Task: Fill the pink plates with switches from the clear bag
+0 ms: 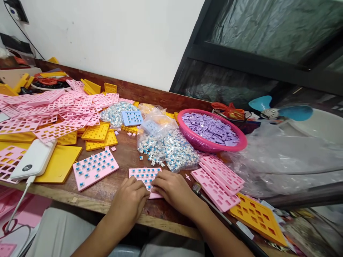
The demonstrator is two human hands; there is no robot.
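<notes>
A small pink keyboard plate (139,172) with several blue-and-white key switches set in its holes lies near the table's front edge. My left hand (131,194) is closed at its lower left, its curled fingers pressing on the plate and covering that corner. Over the right part, my right hand (171,185) is closed with bent fingertips against the plate; whether a switch is between them is hidden. To the left rests another pink plate (92,170) filled with switches. Just behind the hands, a clear plastic bag (178,148) spills loose switches onto the table.
A pink basket (241,144) holds purple pieces. Pink plates (217,185) and a yellow plate (257,217) lie at right, beside a dark rod (222,216). At left are a pile of pink plates (61,103) and a white power bank (34,159) with a cable.
</notes>
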